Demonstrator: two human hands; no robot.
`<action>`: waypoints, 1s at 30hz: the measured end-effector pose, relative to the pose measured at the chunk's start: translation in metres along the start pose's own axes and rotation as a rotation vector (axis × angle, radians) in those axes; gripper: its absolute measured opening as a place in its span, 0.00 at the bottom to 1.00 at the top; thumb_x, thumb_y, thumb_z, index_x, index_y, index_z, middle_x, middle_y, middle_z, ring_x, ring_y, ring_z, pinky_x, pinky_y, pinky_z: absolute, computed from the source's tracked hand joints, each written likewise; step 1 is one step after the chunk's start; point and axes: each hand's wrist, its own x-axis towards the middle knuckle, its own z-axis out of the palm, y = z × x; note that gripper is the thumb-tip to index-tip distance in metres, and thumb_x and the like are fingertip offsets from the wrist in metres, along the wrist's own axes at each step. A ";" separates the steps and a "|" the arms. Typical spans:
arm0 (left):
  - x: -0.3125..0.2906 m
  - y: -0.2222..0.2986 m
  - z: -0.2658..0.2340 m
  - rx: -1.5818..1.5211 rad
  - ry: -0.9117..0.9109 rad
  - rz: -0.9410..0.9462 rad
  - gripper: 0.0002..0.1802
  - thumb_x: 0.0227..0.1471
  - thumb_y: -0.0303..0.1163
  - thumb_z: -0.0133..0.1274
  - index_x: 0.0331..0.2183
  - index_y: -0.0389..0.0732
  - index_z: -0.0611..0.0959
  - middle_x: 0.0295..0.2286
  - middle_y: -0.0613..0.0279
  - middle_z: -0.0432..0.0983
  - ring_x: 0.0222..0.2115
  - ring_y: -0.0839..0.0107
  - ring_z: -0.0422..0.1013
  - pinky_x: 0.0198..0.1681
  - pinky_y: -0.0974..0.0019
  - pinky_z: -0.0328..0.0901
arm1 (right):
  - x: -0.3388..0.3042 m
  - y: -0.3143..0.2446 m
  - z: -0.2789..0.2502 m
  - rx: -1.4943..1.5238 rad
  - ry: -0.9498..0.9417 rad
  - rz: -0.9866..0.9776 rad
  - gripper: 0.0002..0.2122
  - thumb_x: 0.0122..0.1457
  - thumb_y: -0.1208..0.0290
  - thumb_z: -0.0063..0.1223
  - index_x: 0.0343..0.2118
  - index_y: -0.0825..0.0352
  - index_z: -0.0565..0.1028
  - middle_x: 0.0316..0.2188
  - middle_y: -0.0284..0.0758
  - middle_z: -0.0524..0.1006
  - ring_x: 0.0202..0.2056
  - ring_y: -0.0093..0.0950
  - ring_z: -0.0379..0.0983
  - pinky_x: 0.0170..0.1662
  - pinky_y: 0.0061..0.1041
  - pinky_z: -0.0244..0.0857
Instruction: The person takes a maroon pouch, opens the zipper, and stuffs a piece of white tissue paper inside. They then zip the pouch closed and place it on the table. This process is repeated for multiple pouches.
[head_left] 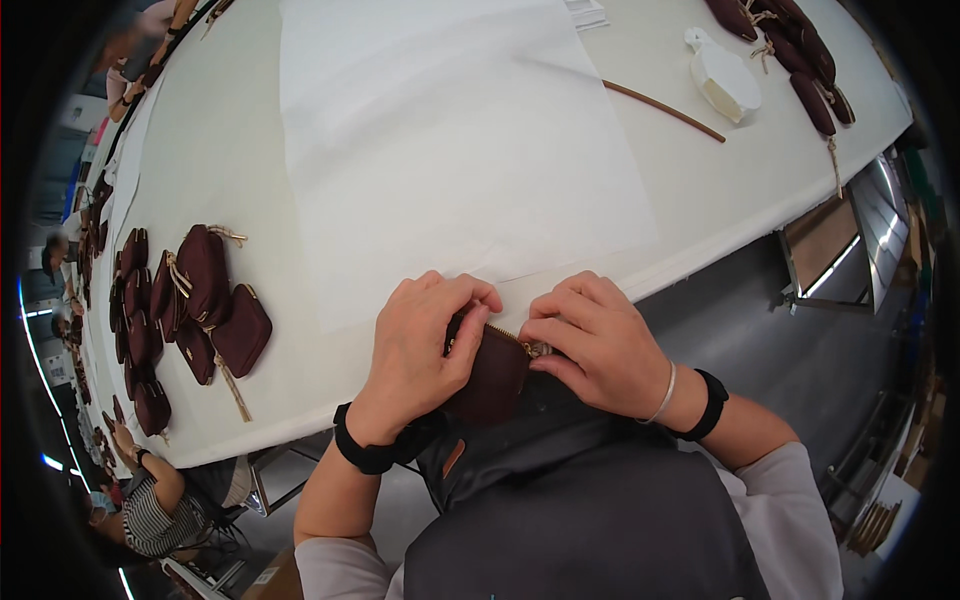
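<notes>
A small dark maroon zipped pouch is held just off the near table edge, in front of my dark apron. Its gold zipper runs along the upper edge. My left hand is closed round the pouch's left end, thumb and fingers at the top. My right hand pinches a pale tassel or cord at the zipper's right end, where gold metal shows. The fingers partly hide the pull and the pouch's left side.
Several maroon pouches with beige tassels lie in a group at left; more pouches lie at far right. White sheets cover the table's middle. A brown strip and a whitish wrapped block lie beyond. Other people work at left.
</notes>
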 end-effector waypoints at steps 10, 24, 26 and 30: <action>0.002 -0.003 -0.008 -0.032 -0.125 0.054 0.13 0.49 0.20 0.56 0.40 0.38 0.80 0.25 0.63 0.75 0.29 0.68 0.69 0.37 0.65 0.63 | 0.013 0.016 0.017 -0.226 0.155 -0.277 0.07 0.49 0.73 0.56 0.32 0.65 0.77 0.32 0.30 0.74 0.38 0.29 0.72 0.42 0.28 0.64; -0.037 -0.033 -0.008 -0.197 0.198 0.070 0.10 0.53 0.26 0.59 0.38 0.36 0.82 0.35 0.56 0.77 0.44 0.59 0.69 0.48 0.60 0.66 | 0.027 0.001 0.034 -0.138 0.118 -0.200 0.07 0.54 0.73 0.53 0.36 0.64 0.77 0.31 0.31 0.72 0.31 0.28 0.69 0.35 0.26 0.62; -0.041 -0.031 -0.009 -0.083 0.255 0.109 0.10 0.50 0.26 0.61 0.37 0.38 0.83 0.36 0.58 0.79 0.42 0.57 0.70 0.46 0.59 0.66 | 0.025 0.000 0.036 -0.139 0.127 -0.195 0.08 0.54 0.73 0.54 0.37 0.64 0.77 0.32 0.31 0.73 0.31 0.28 0.69 0.35 0.26 0.62; -0.040 -0.030 -0.011 0.004 0.231 0.127 0.09 0.50 0.29 0.62 0.36 0.39 0.84 0.38 0.59 0.78 0.44 0.55 0.68 0.46 0.57 0.66 | 0.025 0.003 0.039 -0.147 0.153 -0.216 0.10 0.53 0.74 0.55 0.40 0.63 0.78 0.35 0.32 0.75 0.32 0.27 0.71 0.36 0.27 0.63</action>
